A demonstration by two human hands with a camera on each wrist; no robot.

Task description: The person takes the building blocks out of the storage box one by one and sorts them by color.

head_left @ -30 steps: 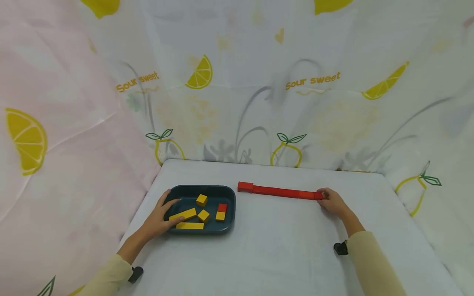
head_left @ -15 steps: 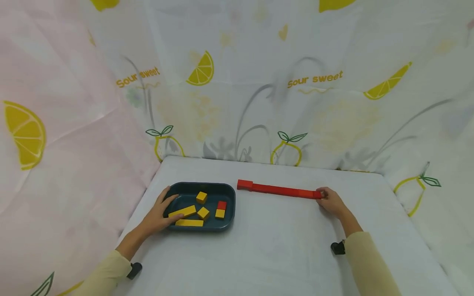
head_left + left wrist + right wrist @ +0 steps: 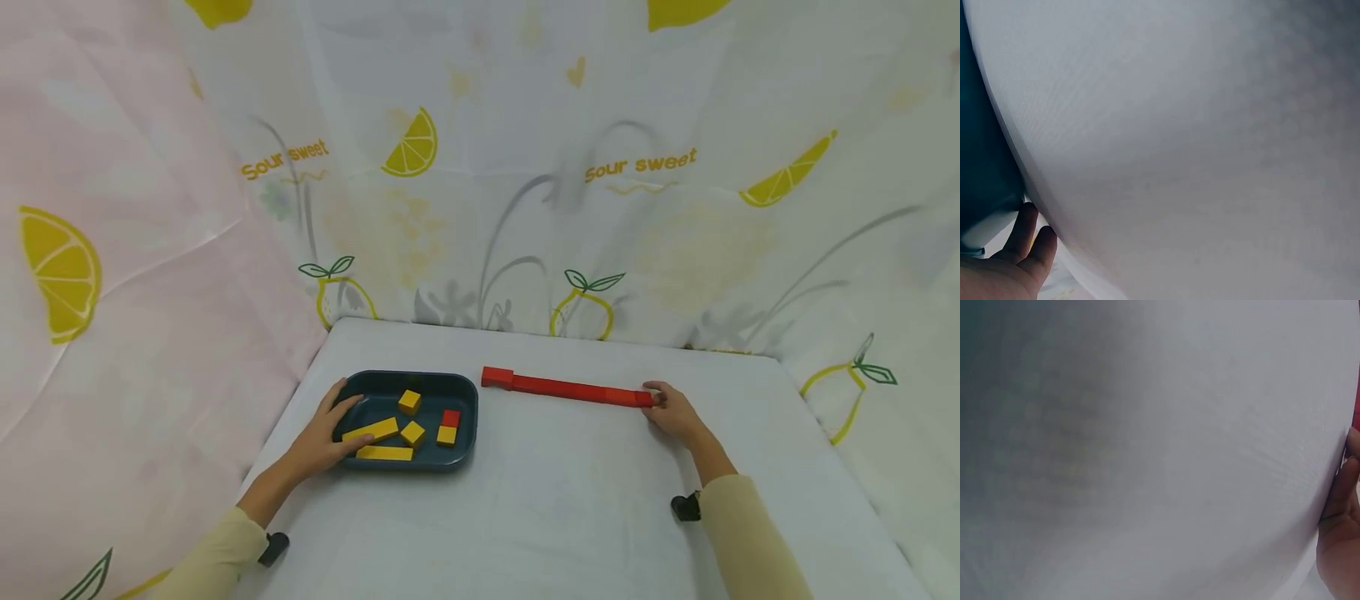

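Observation:
A dark blue tray [image 3: 468,450] stands at the left of the white table, holding several yellow blocks [image 3: 385,453] and one red cube [image 3: 451,418]. My left hand [image 3: 318,437] rests spread over the tray's left rim, its thumb and a finger reaching above the inside; in the left wrist view, fingers [image 3: 1040,253] lie by the tray's outer wall. To the right, red blocks [image 3: 558,387] form a long row, with a wider block [image 3: 497,377] at its left end. My right hand [image 3: 672,412] pinches the small red block [image 3: 644,399] at the row's right end.
White cloth covers the table [image 3: 555,508]. A lemon-printed curtain [image 3: 480,208] hangs behind the table and along its sides. Dark wrist cameras [image 3: 274,549] sit on both sleeves.
Both hands, the tray and the red row keep their places. The head view shifts slightly.

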